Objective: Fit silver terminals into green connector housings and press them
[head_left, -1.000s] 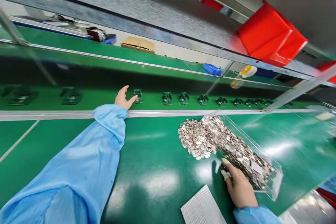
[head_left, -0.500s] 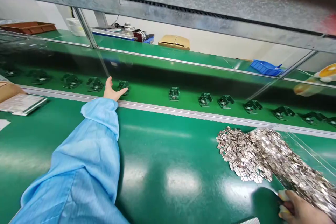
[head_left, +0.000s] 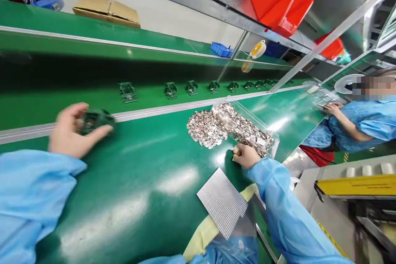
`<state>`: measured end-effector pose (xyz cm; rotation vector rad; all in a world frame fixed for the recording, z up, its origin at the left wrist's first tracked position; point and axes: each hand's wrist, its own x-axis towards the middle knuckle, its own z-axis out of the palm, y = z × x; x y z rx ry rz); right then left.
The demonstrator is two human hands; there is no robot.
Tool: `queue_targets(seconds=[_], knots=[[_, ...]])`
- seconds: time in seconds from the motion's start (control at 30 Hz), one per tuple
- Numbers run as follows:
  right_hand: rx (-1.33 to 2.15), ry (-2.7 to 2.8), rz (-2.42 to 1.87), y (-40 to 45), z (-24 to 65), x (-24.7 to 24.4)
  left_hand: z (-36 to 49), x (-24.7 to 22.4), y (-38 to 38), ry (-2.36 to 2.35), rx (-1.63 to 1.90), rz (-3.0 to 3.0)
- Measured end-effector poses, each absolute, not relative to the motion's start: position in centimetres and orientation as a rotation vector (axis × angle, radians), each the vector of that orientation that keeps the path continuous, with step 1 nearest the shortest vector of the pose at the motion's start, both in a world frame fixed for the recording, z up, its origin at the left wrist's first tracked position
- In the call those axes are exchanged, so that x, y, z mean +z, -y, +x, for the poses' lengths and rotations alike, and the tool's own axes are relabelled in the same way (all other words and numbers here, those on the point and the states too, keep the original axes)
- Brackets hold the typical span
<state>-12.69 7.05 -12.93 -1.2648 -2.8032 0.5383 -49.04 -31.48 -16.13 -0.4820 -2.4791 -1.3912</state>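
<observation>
My left hand [head_left: 72, 132] grips a green circuit board [head_left: 98, 120] between thumb and fingers, just above the rail at the front of the belt. The board is blurred by motion. My right hand [head_left: 246, 156] is closed in a pinch, with pale covers on its fingertips; what it holds, if anything, I cannot make out. It is beside a clear tray [head_left: 274, 144] heaped with small shiny metal pieces [head_left: 241, 126]. A loose pile of the same pieces [head_left: 206, 128] lies to the left of the tray. Nearer me is a ribbed silver sheet [head_left: 222, 202].
Several more circuit boards [head_left: 170, 90] stand in a row on the green belt [head_left: 148, 90] behind the rail [head_left: 161, 109]. A blue bin [head_left: 221, 49] and a cardboard box [head_left: 107, 9] sit on the ledge behind. Red bins [head_left: 280, 0] hang overhead. At right, a co-worker [head_left: 368, 121] in blue sits at the bench.
My left hand has closed on a circuit board and brought it off the belt towards me. The view has swung right, bringing the co-worker and my right sleeve into sight.
</observation>
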Motion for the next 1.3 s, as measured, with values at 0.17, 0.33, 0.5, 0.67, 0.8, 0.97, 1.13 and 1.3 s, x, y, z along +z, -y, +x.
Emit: queue_targets(seconds=[0.17,0.33,0.5,0.67,0.8,0.97,1.13,1.3], knots=[[0.723,2.621,-1.131,-6.1,-11.4,-13.3,-37.4,-16.7,26.1,2.713,-1.454,-1.051],[0.925,2.378,-0.998,-4.0,-8.5,-13.4,-34.2,-17.2,26.5,2.747,-1.353,-1.197],[1.281,2.03,-0.921,-0.2,-5.1,-12.9,-35.4,-16.9,27.7,2.791,-1.075,-1.454],[1.723,1.762,-0.954,2.7,-3.7,-12.4,-35.3,-16.7,26.8,2.713,-1.215,-1.485],[1.853,1.658,-0.966,3.8,-3.5,-12.1,-32.3,-16.5,24.6,2.551,-2.036,-1.098],[1.846,1.59,-0.976,5.0,-4.1,-12.0,-26.4,-14.3,20.7,2.237,-2.936,-0.767],[1.778,1.583,-0.975,6.1,-6.1,-12.9,-21.1,-12.8,17.0,2.048,-3.32,-0.808],[1.801,1.584,-0.962,7.1,-8.2,-13.8,-19.0,-13.8,15.1,1.995,-3.408,-0.705]])
